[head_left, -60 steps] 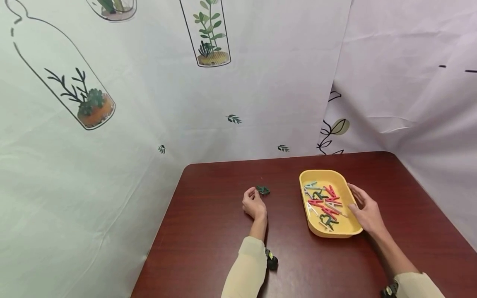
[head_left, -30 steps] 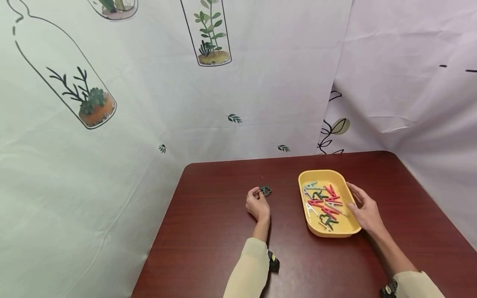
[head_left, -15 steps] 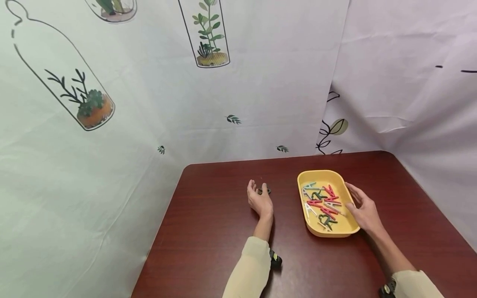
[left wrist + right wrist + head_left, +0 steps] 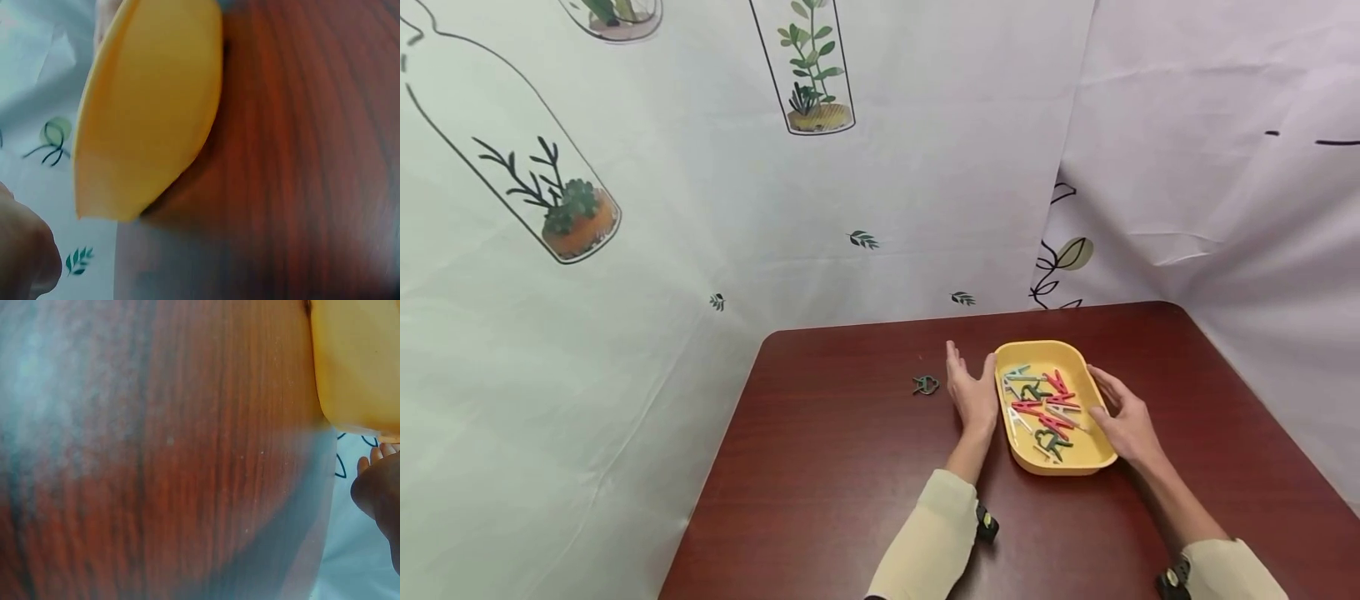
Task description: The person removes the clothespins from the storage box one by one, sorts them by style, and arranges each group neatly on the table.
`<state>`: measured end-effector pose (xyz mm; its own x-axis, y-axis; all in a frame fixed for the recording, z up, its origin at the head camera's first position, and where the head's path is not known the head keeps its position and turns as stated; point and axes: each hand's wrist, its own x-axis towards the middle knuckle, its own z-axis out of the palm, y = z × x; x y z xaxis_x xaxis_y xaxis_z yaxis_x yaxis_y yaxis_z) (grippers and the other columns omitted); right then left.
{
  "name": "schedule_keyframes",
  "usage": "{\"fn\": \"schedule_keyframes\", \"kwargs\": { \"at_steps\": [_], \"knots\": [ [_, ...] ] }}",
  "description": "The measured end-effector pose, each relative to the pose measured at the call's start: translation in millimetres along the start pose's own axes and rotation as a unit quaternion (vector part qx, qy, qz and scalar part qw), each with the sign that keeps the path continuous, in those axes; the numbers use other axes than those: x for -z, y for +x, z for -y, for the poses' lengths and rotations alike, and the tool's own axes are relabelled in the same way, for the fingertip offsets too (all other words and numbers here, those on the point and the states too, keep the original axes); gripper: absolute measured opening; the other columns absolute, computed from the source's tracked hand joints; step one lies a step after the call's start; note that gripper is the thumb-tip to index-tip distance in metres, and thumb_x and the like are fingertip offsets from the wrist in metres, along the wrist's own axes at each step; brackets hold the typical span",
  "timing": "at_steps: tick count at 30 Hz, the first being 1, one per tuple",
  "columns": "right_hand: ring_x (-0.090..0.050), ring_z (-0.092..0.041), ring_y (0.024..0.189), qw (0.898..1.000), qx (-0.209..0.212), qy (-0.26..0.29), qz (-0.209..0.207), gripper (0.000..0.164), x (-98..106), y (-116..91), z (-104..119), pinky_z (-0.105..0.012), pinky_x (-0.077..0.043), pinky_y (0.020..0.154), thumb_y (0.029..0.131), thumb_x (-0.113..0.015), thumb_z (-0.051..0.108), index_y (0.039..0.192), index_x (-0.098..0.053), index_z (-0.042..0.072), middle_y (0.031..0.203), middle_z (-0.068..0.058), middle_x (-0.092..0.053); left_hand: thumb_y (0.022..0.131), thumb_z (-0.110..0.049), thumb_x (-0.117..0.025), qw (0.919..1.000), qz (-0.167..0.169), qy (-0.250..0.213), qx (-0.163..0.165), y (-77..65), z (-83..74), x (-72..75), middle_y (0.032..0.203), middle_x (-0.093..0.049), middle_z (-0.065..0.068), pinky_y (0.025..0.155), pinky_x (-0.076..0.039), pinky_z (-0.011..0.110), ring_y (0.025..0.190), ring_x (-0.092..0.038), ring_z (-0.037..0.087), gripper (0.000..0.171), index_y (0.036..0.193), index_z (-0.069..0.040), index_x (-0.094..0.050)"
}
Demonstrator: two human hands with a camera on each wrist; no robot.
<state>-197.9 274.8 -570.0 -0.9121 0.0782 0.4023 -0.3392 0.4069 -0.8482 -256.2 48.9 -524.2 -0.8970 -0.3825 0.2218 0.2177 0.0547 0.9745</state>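
Observation:
A yellow plastic tub stands on the table holding several clothespins, red, white, pale blue and dark green. My right hand grips its right side, thumb over the rim and fingers along the outer wall. At the opposite side, my left hand is spread, with its thumb right at the left rim and its fingers pointing up. A dark green clip lies alone on the wood, left of that hand. The left wrist view has the tub's outer wall close up; part of the hand shows at the edge.
The dark red-brown table has rounded far corners. White cloth with printed plants hangs behind it and along the sides. A black wrist device sits at the left sleeve, another at the right.
My left hand has let go of the dark green clip, leaving it on the table, and has moved right to the tub's left rim, fingers spreading. My right hand stays at the tub.

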Motion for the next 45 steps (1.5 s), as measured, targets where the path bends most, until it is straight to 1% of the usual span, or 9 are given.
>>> {"fn": "schedule_keyframes", "kwargs": {
  "at_steps": [4,7,10,14,22,28,35,42,45],
  "knots": [
    [-0.04,0.018,0.129,1.0,-0.002,-0.005,0.0,0.065,-1,0,1,-0.001,-0.034,0.098,0.093,-0.06,-0.017,0.156,-0.046,-0.006,0.153,-0.036,-0.048,0.098,-0.022,-0.08,0.9986,0.014,0.048,-0.015,-12.9,1.5,-13.3,0.164,-0.044,0.016,0.117,-0.042,0.047,0.144,-0.051,0.036,0.079,0.162,-0.004,-0.039],
    [-0.04,0.019,0.129,1.0,0.0,-0.006,-0.001,0.066,-1,1,1,-0.001,-0.034,0.099,0.092,-0.06,-0.018,0.156,-0.046,-0.006,0.153,-0.036,-0.047,0.097,-0.027,-0.08,0.9968,0.022,0.076,-0.012,-21.5,2.1,-22.7,0.163,-0.046,0.015,0.117,-0.042,0.049,0.143,-0.052,0.034,0.08,0.162,-0.004,-0.04],
    [-0.04,0.018,0.13,1.0,0.004,-0.002,-0.001,0.066,-2,1,1,-0.001,-0.034,0.1,0.092,-0.059,-0.018,0.156,-0.045,-0.007,0.153,-0.036,-0.047,0.097,-0.032,-0.08,0.9947,0.028,0.098,0.005,-28.5,0.2,-30.6,0.163,-0.047,0.013,0.119,-0.04,0.05,0.145,-0.05,0.03,0.08,0.162,-0.005,-0.041],
    [-0.04,0.017,0.132,1.0,0.005,0.0,0.001,0.066,-2,1,1,-0.001,-0.034,0.1,0.093,-0.06,-0.018,0.156,-0.045,-0.007,0.154,-0.036,-0.046,0.098,-0.032,-0.079,0.9923,0.03,0.12,0.007,-34.5,-1.9,-38.3,0.163,-0.048,0.011,0.119,-0.039,0.052,0.146,-0.049,0.03,0.078,0.162,-0.007,-0.041],
    [-0.04,0.015,0.134,1.0,0.009,-0.004,-0.005,0.066,0,2,0,-0.002,-0.034,0.101,0.091,-0.06,-0.019,0.155,-0.046,-0.008,0.154,-0.035,-0.048,0.095,-0.024,-0.082,0.9867,0.042,0.154,-0.031,-44.1,-1.7,-51.7,0.155,-0.056,0.015,0.112,-0.046,0.053,0.137,-0.057,0.032,0.074,0.157,-0.003,-0.047],
    [-0.042,0.012,0.134,1.0,0.01,0.004,-0.006,0.065,-1,3,-2,-0.003,-0.036,0.101,0.091,-0.061,-0.02,0.154,-0.047,-0.008,0.153,-0.035,-0.048,0.094,-0.024,-0.084,0.9783,0.053,0.197,-0.034,-48.6,4.9,-60.7,0.144,-0.064,0.011,0.11,-0.049,0.045,0.132,-0.061,0.027,0.068,0.151,-0.001,-0.054],
    [-0.042,0.015,0.132,1.0,0.02,0.003,-0.004,0.066,-2,0,-4,-0.003,-0.036,0.102,0.09,-0.06,-0.021,0.153,-0.047,-0.009,0.151,-0.038,-0.048,0.092,-0.021,-0.086,0.9698,0.068,0.231,-0.038,-49.8,14.1,-64.9,0.13,-0.071,0.009,0.104,-0.052,0.044,0.121,-0.066,0.027,0.058,0.141,-0.002,-0.062],
    [-0.043,0.015,0.133,1.0,0.02,0.008,-0.005,0.065,-2,1,-3,-0.003,-0.036,0.102,0.091,-0.06,-0.019,0.153,-0.047,-0.009,0.151,-0.037,-0.048,0.092,-0.018,-0.086,0.961,0.098,0.258,0.009,-47.2,17.5,-68.9,0.127,-0.072,0.01,0.105,-0.052,0.042,0.12,-0.066,0.029,0.053,0.138,-0.003,-0.064],
    [-0.042,0.015,0.133,1.0,0.014,0.008,-0.004,0.064,-1,2,-2,-0.003,-0.036,0.102,0.091,-0.061,-0.018,0.153,-0.047,-0.009,0.152,-0.037,-0.047,0.093,-0.014,-0.084,0.9567,0.103,0.272,0.015,-45.7,18.5,-70.0,0.122,-0.072,0.01,0.104,-0.052,0.041,0.118,-0.067,0.029,0.048,0.136,-0.003,-0.065]
  ]
}}
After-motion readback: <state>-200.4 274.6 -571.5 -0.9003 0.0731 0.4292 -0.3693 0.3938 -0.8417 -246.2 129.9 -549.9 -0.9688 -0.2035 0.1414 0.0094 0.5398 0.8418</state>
